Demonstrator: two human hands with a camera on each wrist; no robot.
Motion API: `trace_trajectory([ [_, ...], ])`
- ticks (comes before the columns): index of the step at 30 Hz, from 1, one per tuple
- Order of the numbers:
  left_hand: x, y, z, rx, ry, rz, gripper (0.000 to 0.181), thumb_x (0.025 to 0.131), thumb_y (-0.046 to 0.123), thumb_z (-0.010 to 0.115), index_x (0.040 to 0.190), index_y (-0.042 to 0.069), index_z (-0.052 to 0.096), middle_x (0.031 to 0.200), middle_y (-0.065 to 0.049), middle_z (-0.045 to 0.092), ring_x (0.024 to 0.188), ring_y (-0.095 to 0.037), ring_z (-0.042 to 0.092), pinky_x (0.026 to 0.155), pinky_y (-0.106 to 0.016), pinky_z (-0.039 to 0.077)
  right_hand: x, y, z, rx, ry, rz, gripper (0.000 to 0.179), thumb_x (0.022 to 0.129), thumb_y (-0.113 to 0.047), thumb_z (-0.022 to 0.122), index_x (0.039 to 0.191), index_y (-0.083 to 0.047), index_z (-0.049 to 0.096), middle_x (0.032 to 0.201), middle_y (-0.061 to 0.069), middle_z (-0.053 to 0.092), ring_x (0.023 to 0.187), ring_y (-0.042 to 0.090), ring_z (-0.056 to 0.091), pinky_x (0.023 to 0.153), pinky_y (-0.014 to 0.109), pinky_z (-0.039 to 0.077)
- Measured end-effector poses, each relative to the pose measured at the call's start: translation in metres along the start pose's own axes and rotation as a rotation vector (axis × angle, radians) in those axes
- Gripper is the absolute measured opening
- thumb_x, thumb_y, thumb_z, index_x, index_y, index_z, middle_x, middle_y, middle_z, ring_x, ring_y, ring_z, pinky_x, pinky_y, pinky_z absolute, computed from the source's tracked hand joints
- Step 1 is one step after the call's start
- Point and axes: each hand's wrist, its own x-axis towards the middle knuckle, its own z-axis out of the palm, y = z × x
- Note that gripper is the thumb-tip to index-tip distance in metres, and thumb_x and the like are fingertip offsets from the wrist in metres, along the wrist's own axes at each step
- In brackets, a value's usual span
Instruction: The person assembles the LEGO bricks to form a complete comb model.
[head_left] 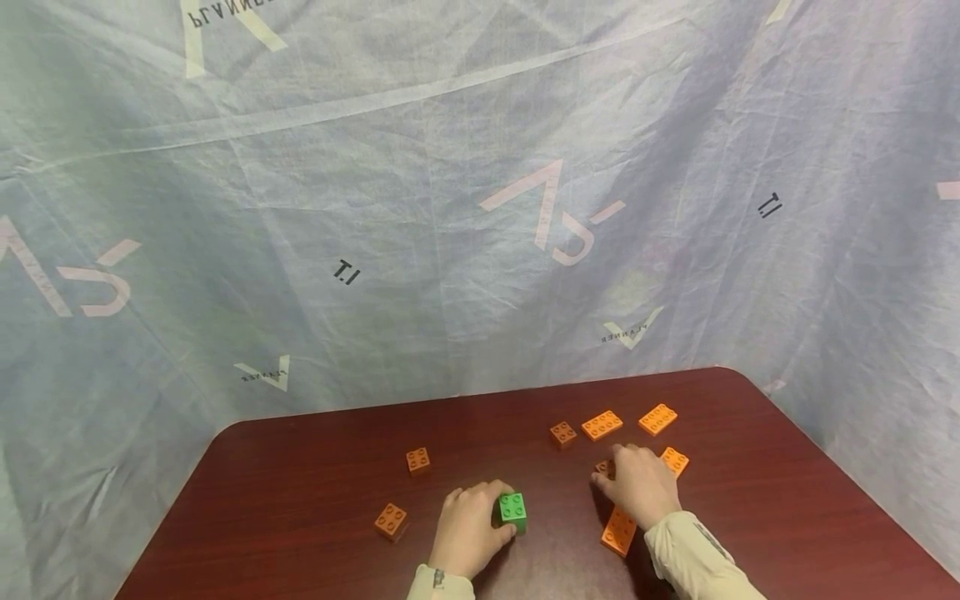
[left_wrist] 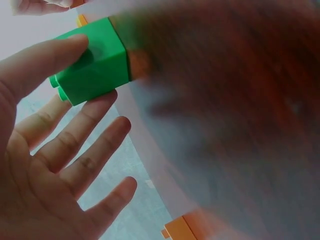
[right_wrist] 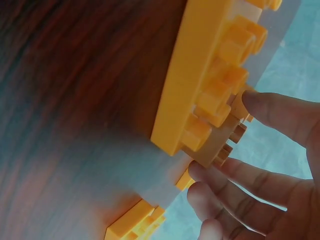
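Note:
In the head view my left hand (head_left: 468, 525) holds a green toy building brick (head_left: 513, 510) between thumb and fingers, near the table's front. The left wrist view shows the thumb on one side of the green brick (left_wrist: 95, 62), with the other fingers spread out. My right hand (head_left: 643, 483) is over the right group of bricks, thumb and fingers at either side of a small brownish-orange brick (head_left: 604, 470), mostly covered by the hand. Seen from the right wrist, that brick (right_wrist: 212, 142) is partly hidden behind a long orange brick (right_wrist: 192, 80).
Two small orange bricks, one nearer (head_left: 391, 522) and one farther (head_left: 417, 461), lie left on the dark red table (head_left: 315, 475). At the back right are another small brick (head_left: 563, 434) and two long ones (head_left: 602, 425) (head_left: 658, 420). Long bricks (head_left: 619, 532) (head_left: 674, 461) flank the right hand.

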Motion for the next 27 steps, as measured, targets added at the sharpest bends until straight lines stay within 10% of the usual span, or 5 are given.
trace_trajectory([
  [27,-0.0005,0.0012,0.0082,0.048,0.063,-0.007,0.039,0.072,0.021,0.093,0.104,0.011,0.073,0.09,0.0,0.07,0.085,-0.02,0.068,0.083,-0.049,0.053,0.0015,0.001,0.0081,-0.026,-0.021,-0.028,0.03,0.079,-0.023,0.087,0.093,-0.002,0.071,0.071,0.005,0.059,0.061,0.021,0.053,0.051,0.039,0.044],
])
